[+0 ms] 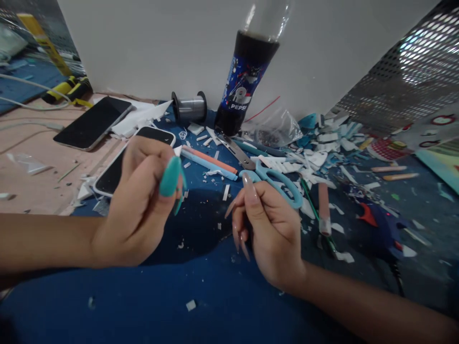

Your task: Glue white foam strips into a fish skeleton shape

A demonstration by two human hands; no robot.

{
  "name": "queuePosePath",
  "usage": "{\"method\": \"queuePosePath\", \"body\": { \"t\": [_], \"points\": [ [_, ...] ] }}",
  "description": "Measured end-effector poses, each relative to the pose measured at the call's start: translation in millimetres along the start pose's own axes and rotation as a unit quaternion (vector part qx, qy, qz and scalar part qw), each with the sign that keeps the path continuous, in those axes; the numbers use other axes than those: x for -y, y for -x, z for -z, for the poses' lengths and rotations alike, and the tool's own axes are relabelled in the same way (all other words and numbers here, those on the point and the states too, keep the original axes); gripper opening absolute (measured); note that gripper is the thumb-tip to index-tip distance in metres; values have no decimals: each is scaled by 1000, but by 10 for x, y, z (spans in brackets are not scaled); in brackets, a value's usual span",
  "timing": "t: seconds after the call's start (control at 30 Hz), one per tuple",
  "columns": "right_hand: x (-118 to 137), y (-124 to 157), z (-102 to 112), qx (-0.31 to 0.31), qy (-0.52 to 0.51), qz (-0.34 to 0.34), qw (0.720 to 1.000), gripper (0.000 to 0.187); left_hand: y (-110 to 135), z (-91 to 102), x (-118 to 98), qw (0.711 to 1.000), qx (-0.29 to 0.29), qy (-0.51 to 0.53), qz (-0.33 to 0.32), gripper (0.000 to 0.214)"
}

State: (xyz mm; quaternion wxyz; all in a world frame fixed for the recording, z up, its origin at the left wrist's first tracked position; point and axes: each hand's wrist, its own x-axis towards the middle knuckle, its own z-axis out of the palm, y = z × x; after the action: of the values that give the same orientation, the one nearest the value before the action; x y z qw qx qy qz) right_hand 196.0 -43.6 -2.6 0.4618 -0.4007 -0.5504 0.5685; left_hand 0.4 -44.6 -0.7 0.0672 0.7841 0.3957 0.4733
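My left hand (pixel 139 200) is raised over the blue table, its fingers closed in a pinch. At the thumb tip shows a glossy teal pointed shape (pixel 169 177); whether it is a long nail or a held piece I cannot tell. A small white bit sits just above it. Opposite, my right hand (pixel 268 224) is closed, thumb pressed to the index finger and long glossy nails hanging down. Whatever lies in that pinch, if anything, is hidden. Just behind my right hand are scissors (pixel 281 185) with light blue handles. Orange and blue pens (pixel 210 165) lie between the hands, farther back.
A Pepsi bottle (pixel 247 71) stands at the back, near a wire spool (pixel 189 108). Two phones lie left, one black (pixel 93 123), one white-edged (pixel 114 174) behind my left hand. White and teal scraps (pixel 330 143) pile up right, beyond a blue glue gun (pixel 382 227).
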Motion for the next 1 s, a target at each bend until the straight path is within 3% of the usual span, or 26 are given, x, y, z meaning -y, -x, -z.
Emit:
{"method": "queuePosePath", "body": {
  "t": [0.03, 0.13, 0.2, 0.43, 0.6, 0.7, 0.8, 1.0],
  "points": [
    [6, 7, 0, 8, 3, 1, 1000, 32, -8, 5, 7, 996, -11, -74, -53, 16],
    [27, 28, 1, 34, 43, 15, 998, 32, -12, -23, 18, 971, 54, -177, -154, 13],
    [38, 30, 1, 49, 73, 30, 996, 32, -1, -50, 19, 965, 93, -175, -171, 16],
    [33, -12, -10, 87, 52, 2, 995, 34, 4, -53, 40, 968, 105, -89, -210, 20],
    [-1, -7, 3, 138, -3, -14, 990, 35, -26, -64, 39, 974, 78, -108, -185, 16],
    [-8, -5, 6, 156, -4, -9, 988, 35, -65, -77, 40, 967, 132, -93, -196, 18],
    [7, -15, 0, 141, 3, -17, 990, 33, -92, -75, 47, 975, 155, -41, -154, 21],
    [15, -49, -11, 106, -9, -47, 993, 34, -79, -32, 62, 993, 101, 37, -57, 18]
  ]
}}
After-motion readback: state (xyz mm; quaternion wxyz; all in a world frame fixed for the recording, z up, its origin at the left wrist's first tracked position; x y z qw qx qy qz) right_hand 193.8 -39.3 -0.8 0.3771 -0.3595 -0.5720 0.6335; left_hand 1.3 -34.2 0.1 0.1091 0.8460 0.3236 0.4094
